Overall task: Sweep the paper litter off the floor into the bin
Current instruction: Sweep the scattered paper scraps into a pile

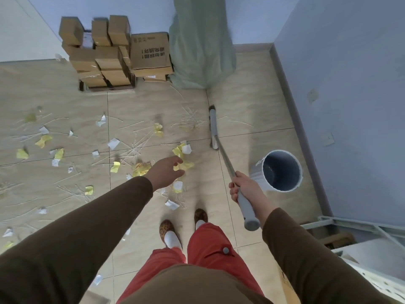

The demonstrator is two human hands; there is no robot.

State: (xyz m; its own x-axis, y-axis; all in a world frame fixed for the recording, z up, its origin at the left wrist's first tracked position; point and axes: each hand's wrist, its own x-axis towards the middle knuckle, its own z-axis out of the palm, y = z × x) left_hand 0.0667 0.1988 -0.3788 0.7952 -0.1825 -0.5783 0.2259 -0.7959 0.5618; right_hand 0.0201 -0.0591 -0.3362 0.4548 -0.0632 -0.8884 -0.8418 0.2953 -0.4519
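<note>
Head view shows the right hand (pixel 243 187) gripping the broom (pixel 228 165) handle, arm bent. The left hand (pixel 166 172) reaches forward over the litter (pixel 184 150), fingers relaxed, holding nothing.

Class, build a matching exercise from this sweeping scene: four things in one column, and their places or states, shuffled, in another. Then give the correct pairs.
Things:
1. broom
2. bin
3. paper litter
4. cardboard boxes

Places or states:
A. stacked against the far wall
B. scattered across the floor tiles
C. gripped by the right hand
D. standing upright near the right wall

Pairs: 1-C, 2-D, 3-B, 4-A
</note>
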